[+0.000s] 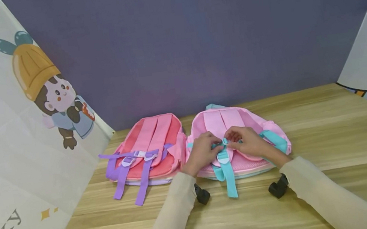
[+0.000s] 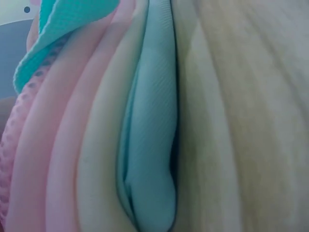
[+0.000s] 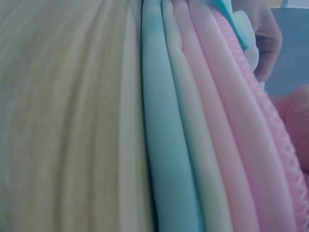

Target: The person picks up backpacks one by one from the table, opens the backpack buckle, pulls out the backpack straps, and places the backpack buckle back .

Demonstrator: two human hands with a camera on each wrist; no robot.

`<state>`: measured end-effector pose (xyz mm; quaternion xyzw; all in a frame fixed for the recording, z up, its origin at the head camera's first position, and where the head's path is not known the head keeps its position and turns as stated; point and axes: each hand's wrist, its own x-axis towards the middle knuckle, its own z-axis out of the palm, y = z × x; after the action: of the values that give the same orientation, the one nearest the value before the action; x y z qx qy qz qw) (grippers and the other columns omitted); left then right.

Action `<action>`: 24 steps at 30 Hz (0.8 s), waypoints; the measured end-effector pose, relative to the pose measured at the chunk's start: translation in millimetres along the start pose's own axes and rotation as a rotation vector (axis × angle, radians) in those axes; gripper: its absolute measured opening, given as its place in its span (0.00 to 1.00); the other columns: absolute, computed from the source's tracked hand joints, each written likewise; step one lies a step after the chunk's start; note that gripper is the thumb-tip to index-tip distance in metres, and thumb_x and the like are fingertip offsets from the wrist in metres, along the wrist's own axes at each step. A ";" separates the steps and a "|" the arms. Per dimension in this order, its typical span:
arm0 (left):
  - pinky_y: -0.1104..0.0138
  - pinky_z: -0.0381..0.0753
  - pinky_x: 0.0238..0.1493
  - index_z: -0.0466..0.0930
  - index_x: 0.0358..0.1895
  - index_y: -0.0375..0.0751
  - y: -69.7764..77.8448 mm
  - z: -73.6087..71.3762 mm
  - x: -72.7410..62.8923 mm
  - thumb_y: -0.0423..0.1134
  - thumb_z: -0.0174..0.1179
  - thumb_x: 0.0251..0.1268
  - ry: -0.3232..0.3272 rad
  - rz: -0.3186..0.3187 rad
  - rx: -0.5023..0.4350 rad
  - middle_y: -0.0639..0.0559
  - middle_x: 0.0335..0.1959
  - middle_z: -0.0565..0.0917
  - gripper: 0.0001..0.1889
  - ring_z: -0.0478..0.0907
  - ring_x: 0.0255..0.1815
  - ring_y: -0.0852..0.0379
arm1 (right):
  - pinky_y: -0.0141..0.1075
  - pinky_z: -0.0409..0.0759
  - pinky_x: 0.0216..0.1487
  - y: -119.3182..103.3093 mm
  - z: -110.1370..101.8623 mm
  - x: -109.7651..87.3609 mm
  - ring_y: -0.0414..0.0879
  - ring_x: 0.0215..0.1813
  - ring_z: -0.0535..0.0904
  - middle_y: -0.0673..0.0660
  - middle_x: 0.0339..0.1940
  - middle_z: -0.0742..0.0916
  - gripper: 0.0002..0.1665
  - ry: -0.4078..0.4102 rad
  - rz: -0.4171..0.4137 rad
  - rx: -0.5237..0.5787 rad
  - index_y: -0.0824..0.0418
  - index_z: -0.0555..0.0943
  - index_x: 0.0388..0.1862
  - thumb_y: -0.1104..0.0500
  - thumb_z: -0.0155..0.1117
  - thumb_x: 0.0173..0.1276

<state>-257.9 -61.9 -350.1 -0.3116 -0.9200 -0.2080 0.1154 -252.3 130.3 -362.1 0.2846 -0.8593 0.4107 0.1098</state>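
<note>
head view: left hand [image 1: 203,150] and right hand [image 1: 248,141] on pink backpack [image 1: 243,163]

beige sleeves [image 1: 172,214] nearest, over wooden table [image 1: 249,216]. loose teal strap [image 1: 231,184] runs past backpack's near edge. backpack lies straps-up on table, center. left fingers narrow, pinching teal chest strap [image 1: 219,144]; right fingers narrow, pinching teal buckle [image 1: 225,142]; finer grip too small to tell. coral backpack [image 1: 167,168] with purple straps [image 1: 145,183] just beside, left. slate-blue partition [image 1: 196,45] behind.
</note>
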 end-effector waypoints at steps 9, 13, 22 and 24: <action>0.64 0.68 0.46 0.85 0.40 0.39 3.2 -0.4 -1.4 0.41 0.64 0.59 0.026 0.000 -0.016 0.51 0.38 0.83 0.10 0.76 0.46 0.54 | 0.35 0.77 0.41 -0.6 -1.0 -0.8 0.43 0.37 0.78 0.56 0.34 0.83 0.10 -0.003 -0.001 0.018 0.65 0.79 0.41 0.68 0.66 0.60; 0.64 0.68 0.46 0.85 0.41 0.39 3.5 1.4 -0.6 0.42 0.63 0.60 0.025 0.001 -0.023 0.51 0.38 0.83 0.10 0.76 0.46 0.54 | 0.35 0.77 0.41 -0.4 -1.6 -1.3 0.44 0.37 0.78 0.56 0.34 0.84 0.10 -0.002 0.001 0.011 0.65 0.79 0.41 0.69 0.65 0.60; 0.64 0.67 0.47 0.84 0.42 0.39 2.4 2.1 -2.0 0.40 0.64 0.60 0.044 -0.011 -0.047 0.51 0.39 0.82 0.11 0.75 0.48 0.55 | 0.36 0.78 0.43 -4.2 -1.7 0.6 0.44 0.38 0.78 0.54 0.35 0.83 0.12 -0.036 0.032 0.005 0.62 0.78 0.44 0.67 0.66 0.60; 0.64 0.67 0.47 0.84 0.42 0.39 2.0 2.2 -2.1 0.40 0.64 0.60 0.047 -0.009 -0.053 0.51 0.39 0.82 0.11 0.75 0.47 0.55 | 0.37 0.78 0.43 -4.4 -1.4 1.1 0.44 0.39 0.78 0.54 0.35 0.84 0.12 -0.037 0.030 -0.002 0.61 0.78 0.44 0.67 0.66 0.60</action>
<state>-255.2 -60.5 -352.1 -0.3055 -0.9125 -0.2402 0.1275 -250.7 128.6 -357.9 0.2791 -0.8657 0.4061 0.0881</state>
